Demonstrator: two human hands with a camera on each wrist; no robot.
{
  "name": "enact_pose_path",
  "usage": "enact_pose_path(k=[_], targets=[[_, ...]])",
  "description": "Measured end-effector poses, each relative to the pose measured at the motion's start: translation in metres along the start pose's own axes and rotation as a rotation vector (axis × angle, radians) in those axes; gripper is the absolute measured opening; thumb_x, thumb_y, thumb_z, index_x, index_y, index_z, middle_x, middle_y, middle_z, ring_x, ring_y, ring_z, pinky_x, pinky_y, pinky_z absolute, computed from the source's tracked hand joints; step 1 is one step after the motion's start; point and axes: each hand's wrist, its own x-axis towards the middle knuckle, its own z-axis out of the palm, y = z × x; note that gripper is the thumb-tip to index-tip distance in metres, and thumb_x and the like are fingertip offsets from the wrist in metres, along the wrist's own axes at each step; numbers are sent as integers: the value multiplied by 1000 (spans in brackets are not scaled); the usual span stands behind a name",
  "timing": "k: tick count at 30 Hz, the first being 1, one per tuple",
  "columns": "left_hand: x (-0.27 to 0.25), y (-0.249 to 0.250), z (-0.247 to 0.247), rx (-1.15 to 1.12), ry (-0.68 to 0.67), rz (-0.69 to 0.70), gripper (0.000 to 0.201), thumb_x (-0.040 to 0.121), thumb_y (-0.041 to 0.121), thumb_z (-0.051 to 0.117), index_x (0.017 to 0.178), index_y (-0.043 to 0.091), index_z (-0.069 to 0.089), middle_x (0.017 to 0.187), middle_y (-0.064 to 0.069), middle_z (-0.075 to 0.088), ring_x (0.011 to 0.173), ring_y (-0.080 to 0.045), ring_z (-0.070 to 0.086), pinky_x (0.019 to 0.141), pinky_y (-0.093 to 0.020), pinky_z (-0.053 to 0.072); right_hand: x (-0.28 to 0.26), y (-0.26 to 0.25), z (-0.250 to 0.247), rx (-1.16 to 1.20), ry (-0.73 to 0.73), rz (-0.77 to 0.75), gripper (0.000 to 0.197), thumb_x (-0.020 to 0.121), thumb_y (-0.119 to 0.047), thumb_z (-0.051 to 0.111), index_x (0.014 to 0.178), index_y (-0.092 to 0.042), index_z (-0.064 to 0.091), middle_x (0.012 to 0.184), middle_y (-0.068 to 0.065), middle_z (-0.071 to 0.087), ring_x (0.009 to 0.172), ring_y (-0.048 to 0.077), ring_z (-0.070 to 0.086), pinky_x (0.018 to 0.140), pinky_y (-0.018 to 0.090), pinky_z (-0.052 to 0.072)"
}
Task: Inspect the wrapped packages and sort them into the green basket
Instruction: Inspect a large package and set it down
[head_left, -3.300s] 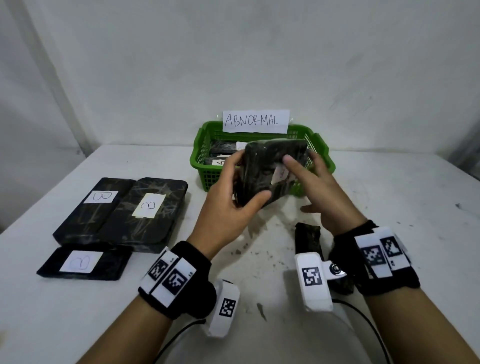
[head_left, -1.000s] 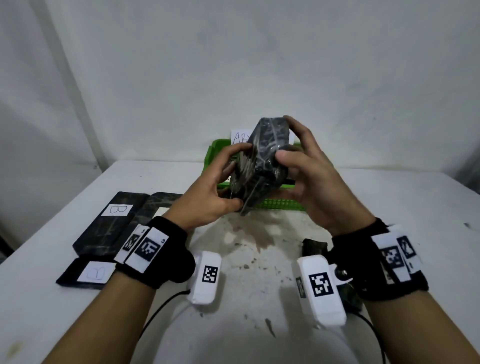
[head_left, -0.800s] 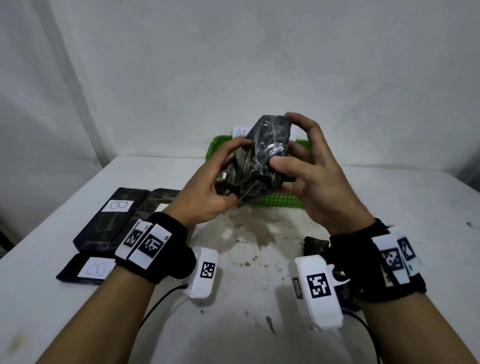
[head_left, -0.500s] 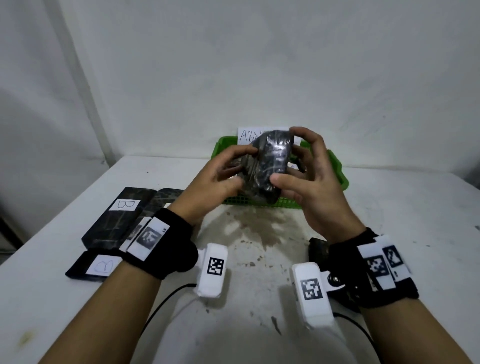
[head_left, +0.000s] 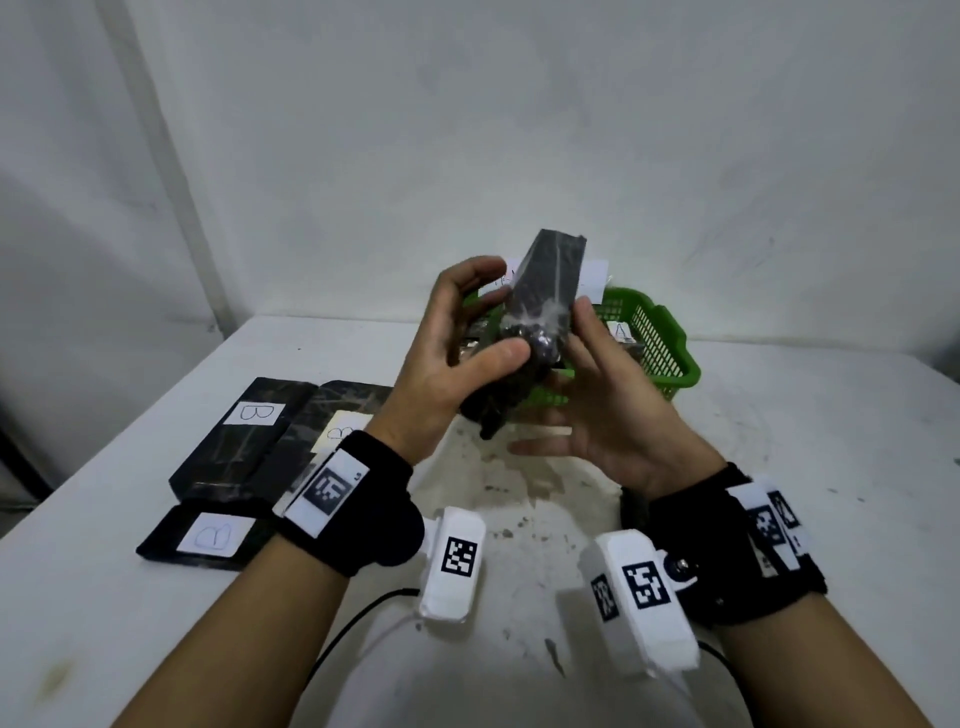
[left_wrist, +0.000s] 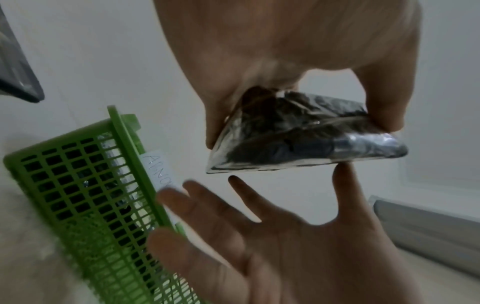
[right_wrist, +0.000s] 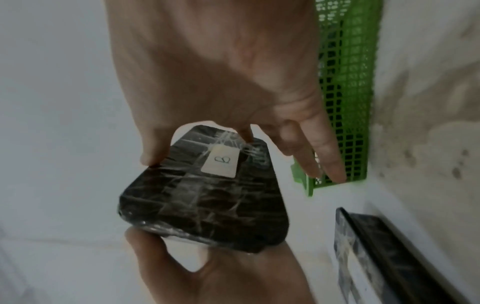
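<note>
A black film-wrapped package (head_left: 550, 291) stands tilted on end in the air, in front of the green basket (head_left: 667, 358). My left hand (head_left: 498, 312) grips its lower part between thumb and curled fingers. My right hand (head_left: 561, 374) is beside it with its fingers spread and straight; only the thumb touches the wrap. In the right wrist view the package (right_wrist: 207, 205) shows a white label marked B. In the left wrist view the package (left_wrist: 298, 139) is pinched from above, and the right thumb touches its underside. The basket (left_wrist: 78, 185) holds other wrapped packages, one labelled A.
Two flat black packages labelled B (head_left: 249, 431) (head_left: 332, 415) lie on the white table at the left, with a smaller one (head_left: 208, 535) in front of them. A paper sign (head_left: 592, 270) stands behind the basket, mostly hidden. A dark item (head_left: 631, 504) lies under my right wrist.
The package has turned from lying across both hands to standing tilted on end. My right fingers have come off it and spread open. My left hand still holds it.
</note>
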Motion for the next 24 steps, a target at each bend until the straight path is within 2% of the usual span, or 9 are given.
enact_pose_path(k=[3,5,8,10,12,15,18,22,24], targets=[[-2,-1,1,55,-103,-23,69,79,22,71,139,4,42,148,-12,47,138,-26,45,110,-44,42,0,-2,-2,116,-20,-26,79,77,-69,60,137,-19,62,138,21,63,122,43,63,98,70,48],[-4,-3,-3,63,-154,-46,64,81,18,68,137,0,44,152,-8,45,141,-23,43,114,-44,39,1,-2,-3,170,37,-63,69,77,-55,67,135,-16,63,132,21,66,111,36,69,87,62,57],[-6,-6,-11,31,-144,-62,48,88,20,61,130,1,51,151,-8,47,140,-26,44,110,-49,41,4,5,-9,72,94,-106,72,73,-42,73,140,-21,55,110,3,76,88,22,77,67,42,61],[-6,-4,-11,31,-120,-92,40,88,20,63,124,5,55,146,-7,53,136,-26,49,104,-48,47,5,8,-9,-6,86,-129,77,70,-36,82,140,-29,49,97,-5,79,83,19,78,63,36,61],[-5,-2,-10,72,-87,-162,37,86,21,68,120,10,58,135,-5,62,126,-22,58,94,-38,52,8,12,-10,-78,101,-152,80,69,-31,82,141,-33,44,102,-6,79,89,19,78,67,35,61],[-2,1,-13,138,-87,-279,50,81,28,74,127,20,56,124,4,66,115,-14,65,86,-34,57,9,13,-13,-177,117,-210,94,69,-31,85,148,-38,34,132,0,67,111,18,72,88,41,61],[0,6,-16,128,-137,-313,66,81,19,79,140,25,49,133,6,61,115,-13,65,80,-31,58,6,8,-18,-225,37,-179,97,69,-55,82,151,-46,30,148,-3,55,131,23,59,105,59,49],[-3,5,-16,265,-194,-203,78,78,-2,76,141,30,44,136,18,58,123,-3,57,95,-22,50,0,-17,-21,-128,21,-99,81,72,-83,53,144,-45,49,157,-3,46,148,29,37,109,71,35],[-5,1,-15,316,-200,-176,77,81,-11,71,139,32,45,137,21,55,128,-3,53,100,-24,48,-3,-28,-21,-115,42,-94,75,76,-76,57,138,-34,56,147,0,57,140,31,48,102,69,44]])
